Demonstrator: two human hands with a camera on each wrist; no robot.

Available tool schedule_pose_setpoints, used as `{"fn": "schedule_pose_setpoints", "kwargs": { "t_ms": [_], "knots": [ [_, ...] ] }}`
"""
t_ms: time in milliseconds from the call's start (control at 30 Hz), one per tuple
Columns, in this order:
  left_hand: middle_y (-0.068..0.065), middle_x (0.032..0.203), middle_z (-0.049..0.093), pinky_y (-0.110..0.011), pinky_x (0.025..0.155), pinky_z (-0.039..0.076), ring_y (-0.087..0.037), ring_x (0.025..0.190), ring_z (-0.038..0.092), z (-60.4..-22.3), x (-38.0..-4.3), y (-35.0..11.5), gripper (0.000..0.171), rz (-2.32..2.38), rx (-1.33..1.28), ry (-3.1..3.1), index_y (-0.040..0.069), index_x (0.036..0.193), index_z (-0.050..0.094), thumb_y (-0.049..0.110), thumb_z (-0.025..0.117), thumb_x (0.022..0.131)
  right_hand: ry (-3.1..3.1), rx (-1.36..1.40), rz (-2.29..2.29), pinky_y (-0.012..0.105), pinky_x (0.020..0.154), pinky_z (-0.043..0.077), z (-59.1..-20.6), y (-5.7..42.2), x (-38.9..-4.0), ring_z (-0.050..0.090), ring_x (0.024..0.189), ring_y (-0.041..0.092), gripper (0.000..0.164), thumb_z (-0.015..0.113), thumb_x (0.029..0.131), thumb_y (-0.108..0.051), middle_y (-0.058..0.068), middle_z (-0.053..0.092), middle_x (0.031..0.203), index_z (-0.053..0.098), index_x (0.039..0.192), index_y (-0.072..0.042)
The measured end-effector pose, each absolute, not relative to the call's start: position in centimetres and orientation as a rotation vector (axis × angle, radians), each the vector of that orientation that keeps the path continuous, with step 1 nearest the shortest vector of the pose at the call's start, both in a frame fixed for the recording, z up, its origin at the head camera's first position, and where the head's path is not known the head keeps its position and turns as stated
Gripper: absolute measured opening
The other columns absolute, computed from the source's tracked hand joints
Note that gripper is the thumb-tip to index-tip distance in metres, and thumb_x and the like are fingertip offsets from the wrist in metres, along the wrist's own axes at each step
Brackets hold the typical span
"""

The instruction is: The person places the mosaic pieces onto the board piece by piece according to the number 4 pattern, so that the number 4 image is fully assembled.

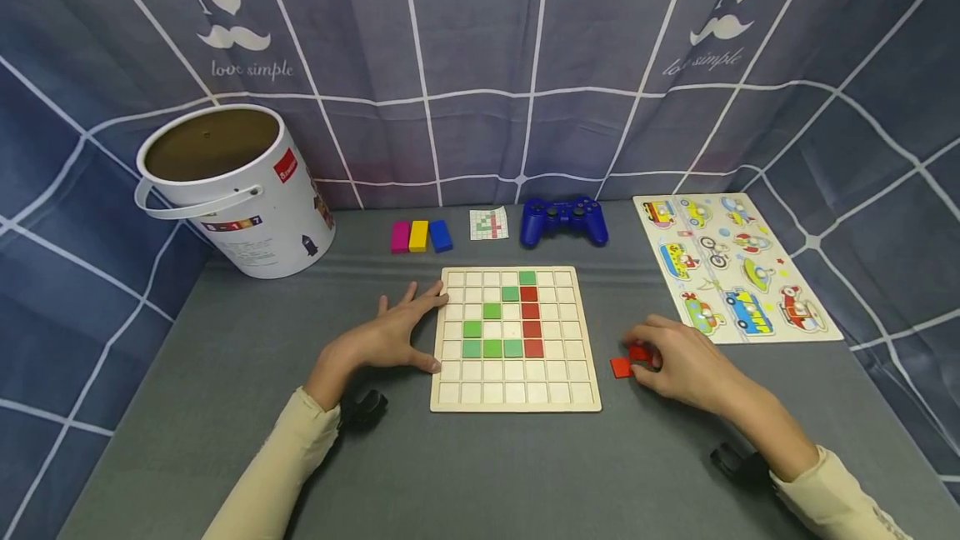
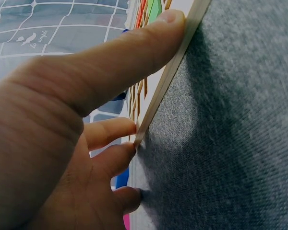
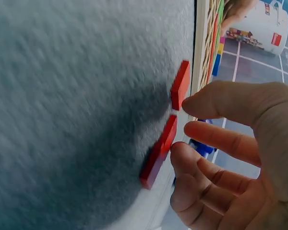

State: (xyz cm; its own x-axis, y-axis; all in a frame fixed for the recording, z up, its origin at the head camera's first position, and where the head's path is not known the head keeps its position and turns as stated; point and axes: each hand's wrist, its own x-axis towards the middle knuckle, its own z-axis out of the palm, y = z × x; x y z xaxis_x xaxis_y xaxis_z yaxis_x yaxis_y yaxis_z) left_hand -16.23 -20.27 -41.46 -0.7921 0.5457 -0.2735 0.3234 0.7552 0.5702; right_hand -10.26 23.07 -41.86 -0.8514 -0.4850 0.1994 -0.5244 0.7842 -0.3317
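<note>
A wooden grid board (image 1: 495, 394) lies on the grey table, with several green tiles (image 1: 472, 329) and a column of red tiles (image 1: 531, 329) in its squares. Against the board's left edge my left hand (image 1: 386, 336) rests with fingers spread; its thumb (image 2: 134, 48) touches the rim. To the right of the board, my right hand (image 1: 686, 369) hovers low over loose red tiles (image 1: 621, 367). In the right wrist view its thumb and fingers stand apart, close beside one red tile (image 3: 181, 86) and other red pieces (image 3: 159, 153). No tile is seen lifted.
Behind the board are magenta, yellow and blue blocks (image 1: 418, 236), a small pattern card (image 1: 489, 224) and a blue game controller (image 1: 564, 221). A white bucket (image 1: 262, 232) stands at back left. A vehicle picture board (image 1: 731, 265) lies at right. A patterned curtain (image 1: 480, 48) surrounds the table.
</note>
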Motion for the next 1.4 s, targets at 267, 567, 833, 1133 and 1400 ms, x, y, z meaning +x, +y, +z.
{"fn": "schedule_pose_setpoints", "kwargs": {
  "t_ms": [267, 567, 833, 1133, 1400],
  "knots": [
    [-0.002, 0.168, 0.003, -0.073, 0.108, -0.009, -0.039, 0.15, -0.006, -41.4, -16.3, -20.3, 0.108, 0.701, 0.661, 2.523, 0.017, 0.159, 0.027, 0.035, 0.09, 0.074, -2.867, 0.906, 0.627, 0.02, 0.055, 0.04, -42.3, 22.3, -9.8, 0.048, 0.066, 0.002, 0.032, 0.085, 0.07, -0.01, -0.011, 0.054, 0.083, 0.075, 0.099, -0.017],
    [-0.002, 0.168, 0.003, -0.073, 0.108, -0.009, -0.039, 0.15, -0.007, -41.4, -16.3, -20.4, 0.107, 0.702, 0.661, 2.527, 0.017, 0.159, 0.027, 0.034, 0.09, 0.074, -2.855, 0.879, 0.609, 0.022, 0.055, 0.039, -42.3, 21.1, -9.8, 0.046, 0.065, 0.002, 0.027, 0.083, 0.073, -0.012, -0.01, 0.055, 0.084, 0.075, 0.099, -0.016],
    [-0.002, 0.168, 0.004, -0.072, 0.109, -0.01, -0.038, 0.151, -0.008, -41.4, -16.3, -20.3, 0.106, 0.698, 0.659, 2.525, 0.019, 0.159, 0.027, 0.034, 0.09, 0.074, -2.784, 0.962, 0.68, 0.021, 0.055, 0.039, -42.2, 18.5, -9.8, 0.047, 0.063, 0.002, 0.028, 0.083, 0.076, -0.016, -0.009, 0.058, 0.09, 0.072, 0.102, -0.014],
    [-0.002, 0.168, 0.003, -0.072, 0.108, -0.009, -0.038, 0.151, -0.007, -41.2, -16.2, -20.3, 0.106, 0.706, 0.665, 2.52, 0.017, 0.159, 0.027, 0.034, 0.09, 0.075, -2.751, 1.078, 0.761, 0.022, 0.058, 0.042, -42.3, 15.4, -9.9, 0.048, 0.065, 0.003, 0.025, 0.079, 0.077, -0.015, -0.011, 0.06, 0.096, 0.071, 0.101, -0.019],
    [-0.003, 0.168, 0.003, -0.073, 0.108, -0.009, -0.038, 0.15, -0.008, -41.4, -16.3, -20.4, 0.107, 0.707, 0.657, 2.516, 0.018, 0.159, 0.026, 0.036, 0.09, 0.074, -2.72, 1.151, 0.765, 0.02, 0.049, 0.035, -42.4, 13.4, -10.4, 0.04, 0.057, -0.001, 0.022, 0.078, 0.078, -0.015, -0.01, 0.055, 0.089, 0.075, 0.1, -0.016]
  ]
}}
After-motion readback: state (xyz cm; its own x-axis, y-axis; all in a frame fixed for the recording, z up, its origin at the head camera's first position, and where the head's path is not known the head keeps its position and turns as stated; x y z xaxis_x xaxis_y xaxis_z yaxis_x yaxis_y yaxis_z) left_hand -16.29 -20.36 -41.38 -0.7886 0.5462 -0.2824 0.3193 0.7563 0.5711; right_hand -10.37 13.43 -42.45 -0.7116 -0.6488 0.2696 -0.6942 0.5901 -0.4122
